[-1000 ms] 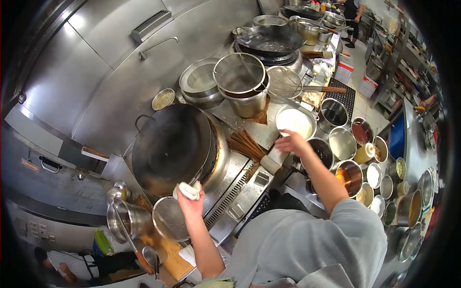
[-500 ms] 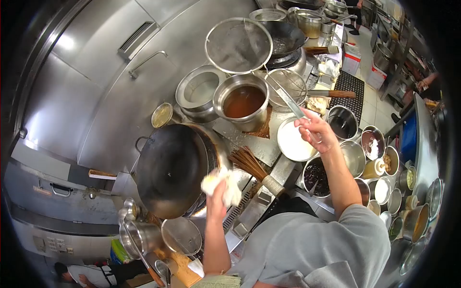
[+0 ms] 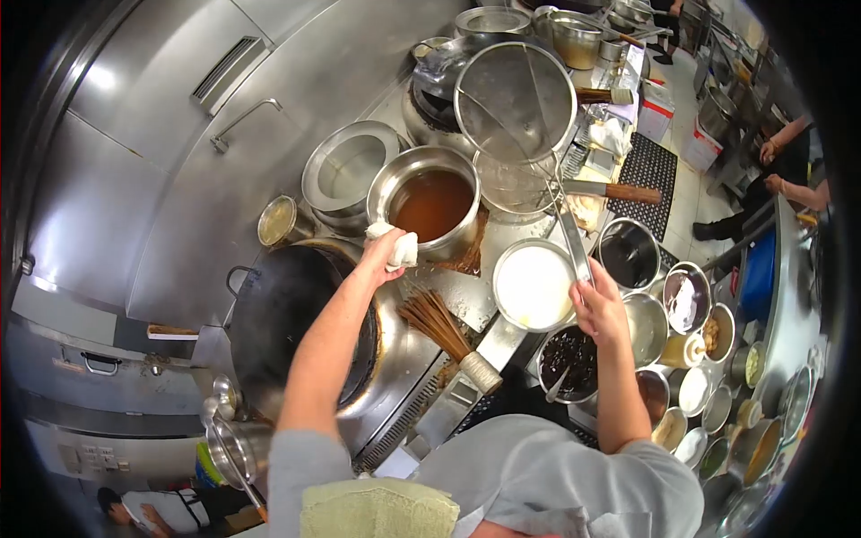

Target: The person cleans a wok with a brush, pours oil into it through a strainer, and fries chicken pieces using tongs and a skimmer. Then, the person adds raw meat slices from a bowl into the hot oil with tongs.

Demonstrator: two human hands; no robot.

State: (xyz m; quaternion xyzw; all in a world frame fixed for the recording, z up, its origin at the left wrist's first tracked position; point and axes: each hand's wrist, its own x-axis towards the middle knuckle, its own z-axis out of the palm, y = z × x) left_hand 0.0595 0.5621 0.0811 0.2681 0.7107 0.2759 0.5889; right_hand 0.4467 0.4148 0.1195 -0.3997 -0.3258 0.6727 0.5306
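Observation:
A folded white cloth (image 3: 404,252) is gripped in my left hand (image 3: 380,255), at the near rim of a steel pot (image 3: 381,193) of brown liquid (image 3: 435,208). My right hand (image 3: 599,305) is closed on the handle of a large round mesh strainer (image 3: 516,103), whose bowl hangs above the stove to the right of the pot. Between my hands stands a bowl of white contents (image 3: 534,285). A bamboo brush (image 3: 448,339) lies nearer me. The black wok (image 3: 282,323) sits at the left, partly behind my left arm.
A second strainer with a wooden handle (image 3: 619,192) lies behind the white bowl. Several containers, among them a pot of dark contents (image 3: 569,363), line the right side. Another person's hands (image 3: 773,166) show at the far right, and a person (image 3: 161,509) is at the lower left.
The right hand has lifted the strainer off the pot and moved it right, uncovering the brown liquid. The left hand with the cloth has gone from beside the wok to the pot's rim.

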